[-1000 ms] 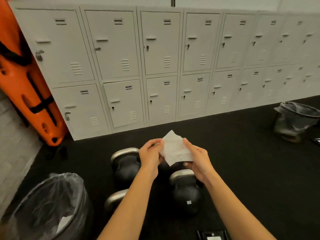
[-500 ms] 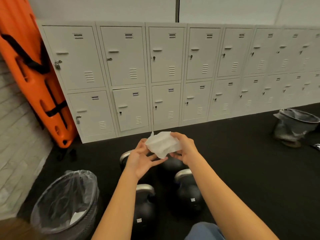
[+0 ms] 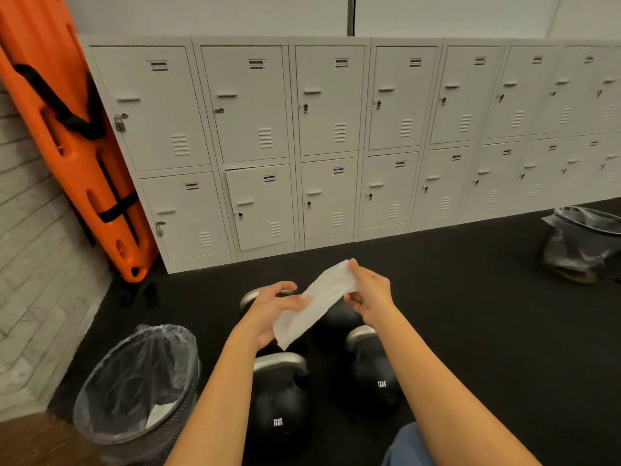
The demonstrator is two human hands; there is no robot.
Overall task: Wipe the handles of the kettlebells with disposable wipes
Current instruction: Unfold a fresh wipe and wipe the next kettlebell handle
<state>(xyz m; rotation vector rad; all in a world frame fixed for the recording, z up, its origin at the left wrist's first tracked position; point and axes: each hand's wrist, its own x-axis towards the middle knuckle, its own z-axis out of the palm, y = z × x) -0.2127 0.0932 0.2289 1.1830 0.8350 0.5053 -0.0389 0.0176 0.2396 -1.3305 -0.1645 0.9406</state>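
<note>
Both hands, left hand [image 3: 268, 312] and right hand [image 3: 369, 294], pinch a wipe [image 3: 316, 302] stretched diagonally, far end up-right, above the kettlebells [image 3: 279, 398]. The lined bin [image 3: 134, 391] holds a white scrap.

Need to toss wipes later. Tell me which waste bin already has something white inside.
The near-left waste bin beside the brick wall: white paper lies inside its clear liner. The far-right bin shows none.

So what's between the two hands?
In the head view, a white wipe stretches between the left hand and right hand; both hold it.
</note>
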